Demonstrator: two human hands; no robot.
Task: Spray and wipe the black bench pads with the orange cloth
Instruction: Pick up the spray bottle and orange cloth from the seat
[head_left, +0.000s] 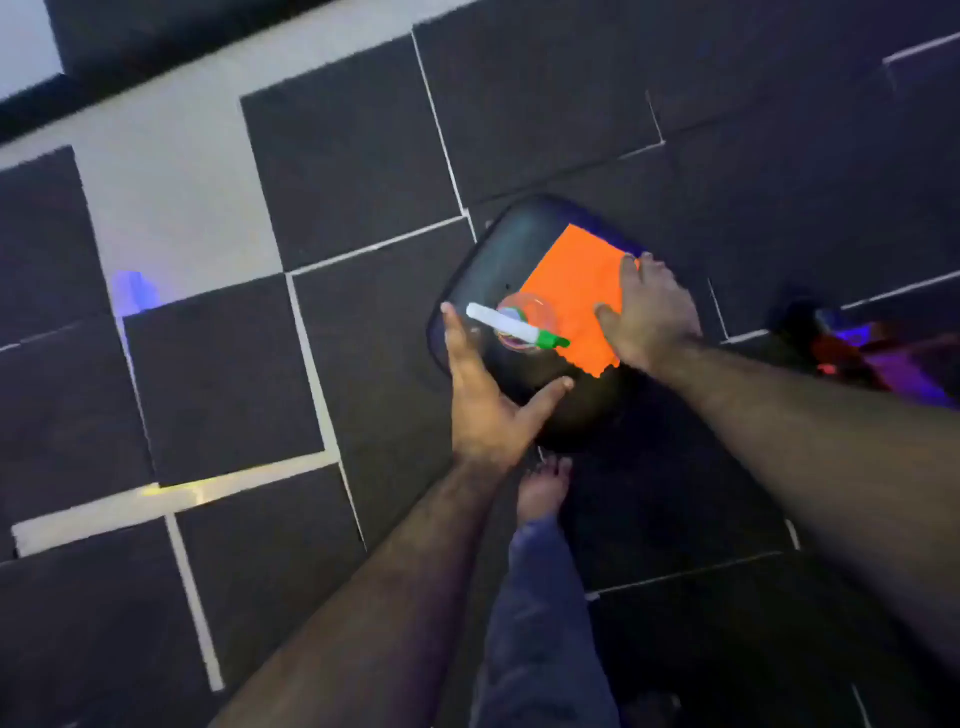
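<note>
Left hand (485, 410): open, we see it against the near edge of the black pad (498, 260).
Right hand (649, 312): flat, open, on orange cloth (571, 280).

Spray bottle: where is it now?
Head view: the spray bottle sits on the black pad, at the left edge of the orange cloth, nearer the left hand.

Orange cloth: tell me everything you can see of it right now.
The orange cloth is a bright, plain, roughly rectangular sheet lying flat on the right part of the black bench pad. Its near edge looks ragged. The right hand rests flat on its right side, thumb on the cloth. The spray bottle stands at its left edge, green nozzle tip over it. Texture is too blurred to tell.
</note>
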